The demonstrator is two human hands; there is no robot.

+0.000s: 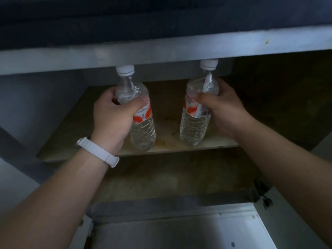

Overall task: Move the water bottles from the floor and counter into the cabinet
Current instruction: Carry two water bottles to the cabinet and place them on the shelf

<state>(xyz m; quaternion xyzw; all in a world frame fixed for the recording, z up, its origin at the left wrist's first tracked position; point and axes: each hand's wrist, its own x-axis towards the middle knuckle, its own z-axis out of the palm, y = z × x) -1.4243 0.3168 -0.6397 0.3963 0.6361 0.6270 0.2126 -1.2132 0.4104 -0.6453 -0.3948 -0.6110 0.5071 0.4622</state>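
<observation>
- The cabinet [161, 51] stood open, a grey painted rail across its top and a dim interior split into an upper and a lower compartment by one shelf [167, 123].
- The shelf was a flat board with a pale front edge; its surface looked worn, stained brownish and scuffed.
- Two water bottles were in the upper compartment, near the shelf's front edge and apart from each other.
- The left bottle [143, 132] was clear, ribbed plastic, filled with clear water almost to the shoulder, with a white screw cap [125, 70] and a red-and-white label [144, 114].
- The right bottle [194, 128] matched it: ribbed clear body, white cap [209, 64], red-and-white label [191, 106], water inside.
- Both bottles were upright with a slight lean, caps close under the top rail; whether their bases touched the shelf could not be told.
- The left grip [113, 115] was wrapped round the left bottle's shoulder and label, thumb across the front.
- The right grip [226, 108] was curled round the right bottle at the same height, thumb on the label.
- A white ribbed wristband [100, 151] sat on the left wrist.
- The lower compartment [170, 177] was dark and mottled brown.
- Below it lay a smooth pale grey panel [179, 230].
</observation>
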